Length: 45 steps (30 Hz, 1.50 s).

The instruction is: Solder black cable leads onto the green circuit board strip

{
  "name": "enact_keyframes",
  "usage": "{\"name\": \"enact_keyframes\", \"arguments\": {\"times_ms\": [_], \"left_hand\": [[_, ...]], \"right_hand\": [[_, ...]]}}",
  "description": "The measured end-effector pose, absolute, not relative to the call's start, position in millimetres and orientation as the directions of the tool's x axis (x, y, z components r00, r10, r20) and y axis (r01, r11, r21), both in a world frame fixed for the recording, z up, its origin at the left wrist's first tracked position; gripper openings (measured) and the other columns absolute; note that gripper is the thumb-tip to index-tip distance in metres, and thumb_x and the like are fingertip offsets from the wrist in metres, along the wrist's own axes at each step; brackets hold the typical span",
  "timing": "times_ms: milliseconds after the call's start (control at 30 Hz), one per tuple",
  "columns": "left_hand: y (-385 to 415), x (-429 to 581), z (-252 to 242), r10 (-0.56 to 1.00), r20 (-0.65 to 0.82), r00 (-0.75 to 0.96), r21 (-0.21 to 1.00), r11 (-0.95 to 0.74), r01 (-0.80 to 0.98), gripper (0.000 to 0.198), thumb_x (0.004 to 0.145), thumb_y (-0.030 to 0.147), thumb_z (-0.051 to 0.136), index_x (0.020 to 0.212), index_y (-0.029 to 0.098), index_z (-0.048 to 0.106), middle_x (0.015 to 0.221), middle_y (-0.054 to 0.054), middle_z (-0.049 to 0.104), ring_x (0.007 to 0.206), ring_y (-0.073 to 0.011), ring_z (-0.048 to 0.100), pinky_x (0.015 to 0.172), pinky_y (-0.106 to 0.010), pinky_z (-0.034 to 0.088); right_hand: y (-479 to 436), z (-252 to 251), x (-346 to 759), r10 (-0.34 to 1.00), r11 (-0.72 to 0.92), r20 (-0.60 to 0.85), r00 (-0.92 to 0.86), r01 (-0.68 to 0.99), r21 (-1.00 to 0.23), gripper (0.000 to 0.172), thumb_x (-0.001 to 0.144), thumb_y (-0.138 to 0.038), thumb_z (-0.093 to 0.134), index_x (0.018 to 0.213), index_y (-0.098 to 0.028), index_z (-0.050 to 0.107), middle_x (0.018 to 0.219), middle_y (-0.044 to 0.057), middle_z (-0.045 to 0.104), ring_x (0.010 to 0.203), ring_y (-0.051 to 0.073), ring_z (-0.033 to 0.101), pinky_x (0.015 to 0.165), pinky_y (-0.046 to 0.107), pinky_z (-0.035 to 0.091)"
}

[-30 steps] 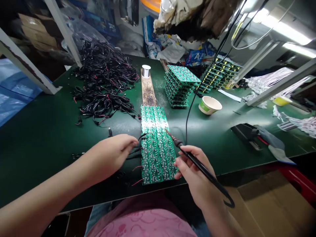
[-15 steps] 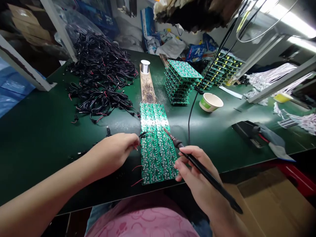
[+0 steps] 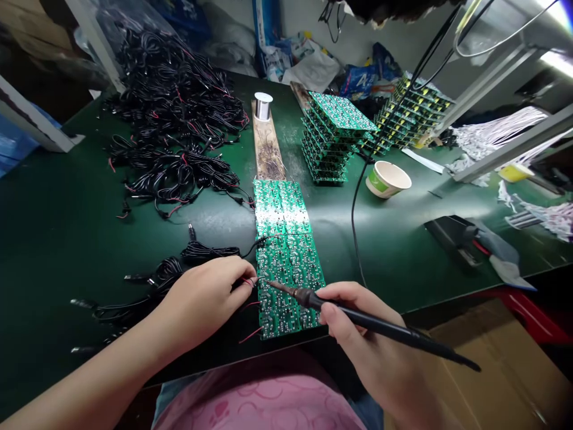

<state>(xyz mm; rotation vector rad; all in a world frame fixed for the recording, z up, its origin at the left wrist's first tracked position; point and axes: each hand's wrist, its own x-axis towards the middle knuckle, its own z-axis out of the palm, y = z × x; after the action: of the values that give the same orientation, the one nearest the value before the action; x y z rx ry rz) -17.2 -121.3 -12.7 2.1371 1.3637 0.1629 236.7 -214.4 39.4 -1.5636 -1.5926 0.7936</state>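
Observation:
A panel of green circuit boards (image 3: 286,257) lies in front of me, its front end near the bench edge. My left hand (image 3: 215,286) is closed in a pinch on a thin wire (image 3: 248,280) at the panel's left edge; red shows between the fingertips. My right hand (image 3: 358,322) grips a black soldering iron (image 3: 376,325) like a pen. The iron's tip is over the panel's left part, close to my left fingertips; whether it touches is too small to tell. Black cables (image 3: 165,275) with plugs lie beside and behind my left hand. Red wire ends stick out from the panel's lower left edge.
Behind the panel, a solder spool (image 3: 262,107) stands on a stained wooden board (image 3: 267,149). Heaped black cables (image 3: 174,119) cover the back left. Stacked circuit boards (image 3: 333,140) and a paper bowl (image 3: 388,180) stand right of centre. The iron's cord (image 3: 353,221) crosses the bench.
The soldering iron's tip has moved from the panel's middle toward me and left. My left hand has shifted slightly nearer, now at a lower point on the left edge. The view has tilted down slightly.

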Motion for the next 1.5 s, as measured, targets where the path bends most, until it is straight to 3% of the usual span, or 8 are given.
{"name": "enact_keyframes", "arguments": {"times_ms": [600, 933, 1167, 1367, 1500], "left_hand": [[-125.0, -17.1, -16.1, 0.851, -0.162, 0.499, 0.546, -0.344, 0.764, 0.025, 0.101, 0.033, 0.047, 0.095, 0.025, 0.07, 0.096, -0.002, 0.074, 0.092, -0.0224, 0.066, 0.079, -0.036, 0.045], [-125.1, -17.1, -15.8, 0.852, -0.165, 0.496, 0.534, -0.346, 0.772, 0.023, 0.101, 0.032, 0.047, 0.095, 0.026, 0.069, 0.096, -0.001, 0.073, 0.091, -0.0222, 0.066, 0.079, -0.035, 0.045], [-125.4, -15.6, -15.2, 0.855, -0.154, 0.495, 0.526, -0.353, 0.774, 0.022, 0.1, 0.03, 0.05, 0.094, 0.026, 0.07, 0.096, 0.0, 0.074, 0.09, -0.0212, 0.067, 0.077, -0.034, 0.045], [-126.6, -20.0, -15.1, 0.849, -0.11, 0.517, 0.509, -0.398, 0.763, 0.023, 0.101, 0.031, 0.051, 0.093, 0.025, 0.071, 0.095, -0.002, 0.076, 0.089, -0.022, 0.069, 0.075, -0.033, 0.048], [-127.7, -33.8, -5.2, 0.806, -0.09, 0.585, 0.572, -0.439, 0.693, 0.025, 0.102, 0.034, 0.053, 0.114, 0.031, 0.075, 0.11, -0.001, 0.079, 0.097, -0.022, 0.072, 0.083, -0.033, 0.053]], "right_hand": [[-203.7, 36.3, 232.9, 1.0, 0.025, 0.018, -0.018, 0.5, -0.866, 0.011, 0.104, -0.032, 0.065, 0.102, -0.027, 0.075, 0.075, -0.006, 0.071, 0.061, 0.009, 0.064, 0.056, 0.015, 0.053], [-202.8, 47.8, 228.4, 0.981, 0.19, 0.126, -0.15, 0.576, -0.795, 0.011, 0.1, -0.022, 0.07, 0.108, -0.027, 0.075, 0.096, -0.005, 0.082, 0.083, 0.011, 0.077, 0.08, 0.017, 0.061], [-208.5, 47.9, 231.5, 0.974, 0.195, 0.223, -0.028, 0.596, -0.779, 0.008, 0.103, -0.03, 0.067, 0.105, -0.028, 0.074, 0.084, -0.005, 0.077, 0.068, 0.011, 0.072, 0.062, 0.016, 0.059], [-222.1, 44.7, 239.9, 0.973, 0.071, 0.194, 0.127, 0.635, -0.77, 0.012, 0.104, -0.037, 0.067, 0.104, -0.027, 0.072, 0.077, -0.002, 0.07, 0.06, 0.013, 0.063, 0.057, 0.021, 0.058], [-227.3, 43.8, 244.6, 0.968, 0.048, 0.191, 0.161, 0.632, -0.774, 0.013, 0.103, -0.038, 0.066, 0.101, -0.027, 0.073, 0.075, -0.002, 0.071, 0.059, 0.014, 0.063, 0.056, 0.022, 0.057]]}}
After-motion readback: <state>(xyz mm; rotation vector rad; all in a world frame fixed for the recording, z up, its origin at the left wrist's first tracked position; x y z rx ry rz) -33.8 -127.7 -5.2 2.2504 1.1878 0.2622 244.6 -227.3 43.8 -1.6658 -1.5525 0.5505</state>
